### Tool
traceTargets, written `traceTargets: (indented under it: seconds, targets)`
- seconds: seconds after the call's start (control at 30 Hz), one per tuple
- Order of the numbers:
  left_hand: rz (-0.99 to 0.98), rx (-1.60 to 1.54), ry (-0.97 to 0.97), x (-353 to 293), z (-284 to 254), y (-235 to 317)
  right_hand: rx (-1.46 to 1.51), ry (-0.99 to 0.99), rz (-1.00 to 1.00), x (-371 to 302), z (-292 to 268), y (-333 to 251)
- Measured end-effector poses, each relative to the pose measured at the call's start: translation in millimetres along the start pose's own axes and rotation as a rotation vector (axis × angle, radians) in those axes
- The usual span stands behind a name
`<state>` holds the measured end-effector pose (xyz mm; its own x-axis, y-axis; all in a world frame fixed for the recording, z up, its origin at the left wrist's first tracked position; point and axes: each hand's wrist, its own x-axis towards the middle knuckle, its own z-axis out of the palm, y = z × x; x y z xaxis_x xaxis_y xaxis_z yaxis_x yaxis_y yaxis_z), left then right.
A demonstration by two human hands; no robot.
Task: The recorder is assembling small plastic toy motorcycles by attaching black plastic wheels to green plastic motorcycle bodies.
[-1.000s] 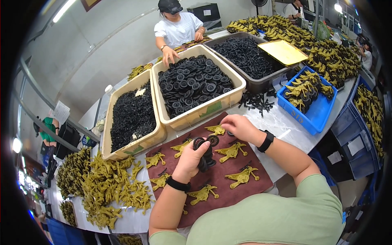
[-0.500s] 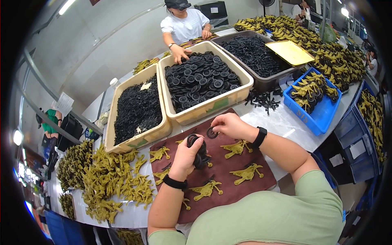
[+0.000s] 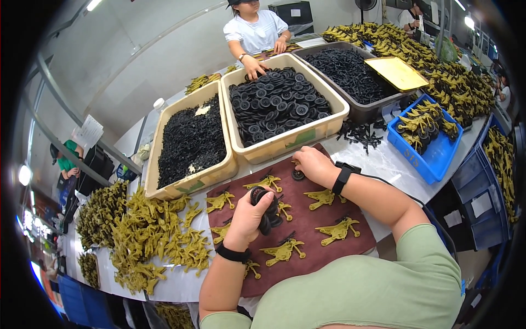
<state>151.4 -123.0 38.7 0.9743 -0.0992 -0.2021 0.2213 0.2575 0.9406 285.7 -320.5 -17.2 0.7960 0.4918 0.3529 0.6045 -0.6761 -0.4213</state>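
Note:
My left hand [image 3: 247, 218] is closed around a stack of black toy wheels [image 3: 268, 220], held above the maroon mat [image 3: 307, 263]. At the mat's far edge, my right hand [image 3: 315, 165] pinches a single black wheel [image 3: 297, 175] low over the surface; whether it touches the mat I cannot tell. Yellow-green plastic pieces shaped like toy motorbike frames lie spread on the mat, including one frame [image 3: 338, 230] near its right side and another frame [image 3: 284, 251] nearer me. My left hand and the stack partly cover one of these.
Beyond the mat stand a cream bin of black wheels [image 3: 342, 116], a cream bin of small black parts [image 3: 189, 148] and a grey bin [image 3: 378, 101]. Loose yellow-green frames [image 3: 150, 236] are heaped at left. A blue tray [image 3: 436, 171] sits right. A co-worker's hand [image 3: 253, 67] reaches into the wheels.
My right hand has moved away from the left, rightward and down toward the mat's far edge, carrying the wheel. My left hand keeps the stack. The view has shifted slightly.

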Motion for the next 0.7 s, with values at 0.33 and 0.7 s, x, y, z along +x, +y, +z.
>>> traceTargets:
  seconds: [0.33, 0.7]
  targets:
    - [-0.081, 0.063, -0.108, 0.5, -6.9, -7.0, 0.8, -0.241, -0.219, -3.0, -22.4, -70.9]
    - [-0.08, -0.021, -0.062, -15.9, -20.1, -3.5, 1.062, -0.207, 0.086, 9.1, -14.8, -82.3]
